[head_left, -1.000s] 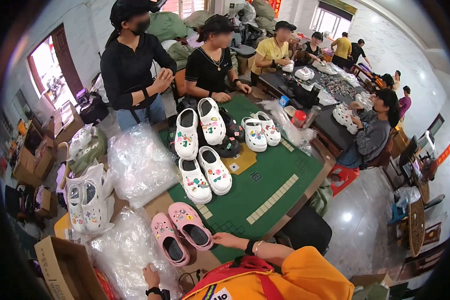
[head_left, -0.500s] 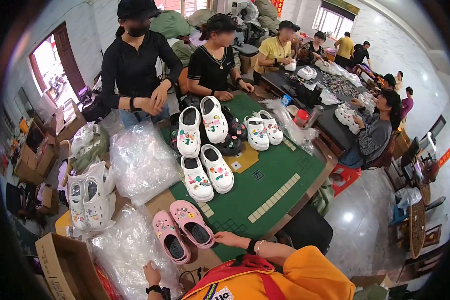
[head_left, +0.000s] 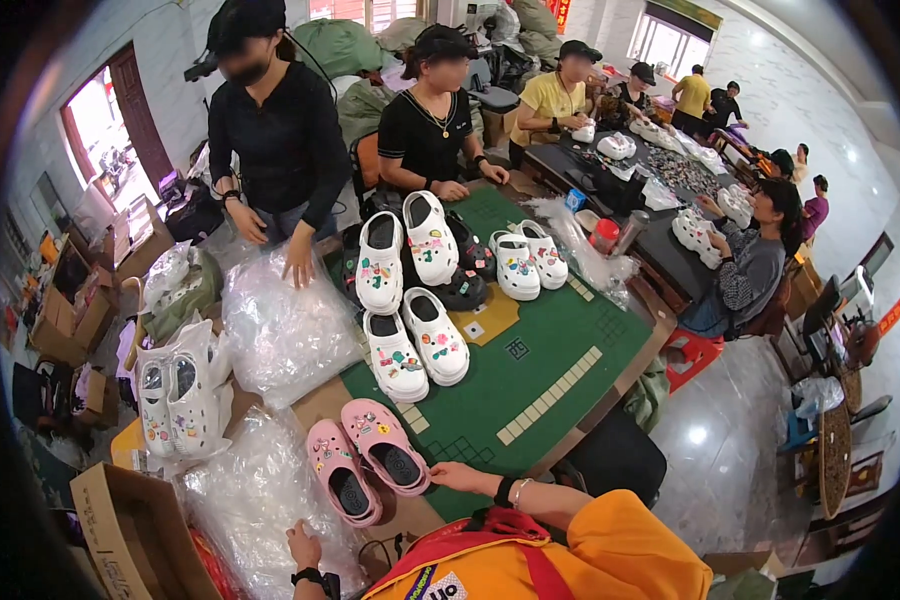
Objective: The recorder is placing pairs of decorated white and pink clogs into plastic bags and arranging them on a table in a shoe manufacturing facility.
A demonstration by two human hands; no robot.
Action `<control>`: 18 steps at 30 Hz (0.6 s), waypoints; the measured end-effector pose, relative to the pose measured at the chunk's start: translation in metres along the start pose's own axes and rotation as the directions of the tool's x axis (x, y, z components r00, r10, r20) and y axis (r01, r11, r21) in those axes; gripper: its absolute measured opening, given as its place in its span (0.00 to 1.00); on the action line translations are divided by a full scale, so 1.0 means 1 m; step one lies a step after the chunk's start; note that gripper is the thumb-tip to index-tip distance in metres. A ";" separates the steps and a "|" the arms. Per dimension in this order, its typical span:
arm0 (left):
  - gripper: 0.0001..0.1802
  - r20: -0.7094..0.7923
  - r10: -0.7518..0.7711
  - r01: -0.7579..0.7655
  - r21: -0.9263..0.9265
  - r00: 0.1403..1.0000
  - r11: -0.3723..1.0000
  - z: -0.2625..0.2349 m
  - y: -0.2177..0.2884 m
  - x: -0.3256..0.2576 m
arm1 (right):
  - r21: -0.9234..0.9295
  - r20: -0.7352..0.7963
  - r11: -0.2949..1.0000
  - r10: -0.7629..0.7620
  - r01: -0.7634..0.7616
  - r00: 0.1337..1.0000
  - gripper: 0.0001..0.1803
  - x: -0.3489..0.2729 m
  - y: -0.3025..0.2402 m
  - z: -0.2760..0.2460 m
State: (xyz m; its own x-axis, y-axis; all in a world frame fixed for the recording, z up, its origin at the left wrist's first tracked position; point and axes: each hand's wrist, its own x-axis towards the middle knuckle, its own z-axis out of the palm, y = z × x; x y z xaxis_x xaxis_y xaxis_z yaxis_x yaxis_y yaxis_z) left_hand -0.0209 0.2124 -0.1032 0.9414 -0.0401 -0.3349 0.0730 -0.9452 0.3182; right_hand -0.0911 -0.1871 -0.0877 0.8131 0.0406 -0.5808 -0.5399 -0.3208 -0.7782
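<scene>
Two pink clogs point(head_left: 382, 440) with colourful charms sit side by side at the table's near edge, toes pointing away from me. My right hand point(head_left: 457, 477) pinches the heel rim of the right-hand clog. Over a heap of clear plastic bags point(head_left: 260, 490), my left hand point(head_left: 303, 543) is held with its fingers loosely apart and nothing visible in it. Just beyond the pink pair, two white clogs point(head_left: 416, 345) with charms rest on the green mat. Another white pair point(head_left: 405, 245) leans on black clogs point(head_left: 460, 290) behind them.
A further white pair point(head_left: 528, 262) stands farther right on the mat. Bagged white clogs point(head_left: 183, 400) lie at the left, above an open cardboard box point(head_left: 135, 530). Across the table, a person in black point(head_left: 280, 140) touches another pile of clear bags point(head_left: 285, 330). Several people sit beyond.
The standing person in black has parted their hands and lowered them to the clear bags, turning their head down and left. My hands and the pink clogs have hardly moved.
</scene>
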 end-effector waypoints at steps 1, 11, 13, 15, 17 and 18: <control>0.29 0.007 -0.022 0.022 0.006 1.000 1.000 0.000 0.001 0.001 | -0.022 0.001 1.000 -0.010 0.010 1.000 0.22 0.001 0.000 -0.001; 0.26 0.163 0.092 -0.082 -0.068 0.982 0.994 -0.014 -0.019 0.012 | 0.000 0.039 0.999 -0.037 0.037 0.999 0.24 0.012 0.009 0.000; 0.36 0.183 0.215 -0.207 -0.063 0.959 0.976 -0.036 -0.035 0.015 | 0.031 0.037 0.993 -0.112 0.111 0.993 0.24 0.011 0.009 0.005; 0.40 0.313 0.120 -0.105 -0.064 0.942 0.992 -0.083 -0.012 0.020 | 0.082 0.013 0.988 -0.130 0.128 0.991 0.23 0.021 0.013 0.001; 0.36 -0.048 0.196 -0.201 -0.257 0.980 0.945 -0.101 -0.002 0.027 | 0.075 0.023 0.994 -0.086 0.084 0.996 0.22 0.016 -0.009 -0.009; 0.38 -0.181 0.203 -0.247 -0.270 0.962 0.931 -0.138 0.065 0.007 | 0.082 0.011 0.996 -0.039 0.038 0.999 0.22 0.013 -0.015 -0.014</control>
State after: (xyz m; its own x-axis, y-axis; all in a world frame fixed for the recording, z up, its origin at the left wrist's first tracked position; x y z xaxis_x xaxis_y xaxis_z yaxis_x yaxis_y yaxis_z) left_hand 0.0361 0.1955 0.0374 0.9803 -0.1720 -0.0969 -0.0762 -0.7825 0.6180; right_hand -0.0696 -0.1947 -0.0796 0.8311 0.0634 -0.5525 -0.5246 -0.2404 -0.8167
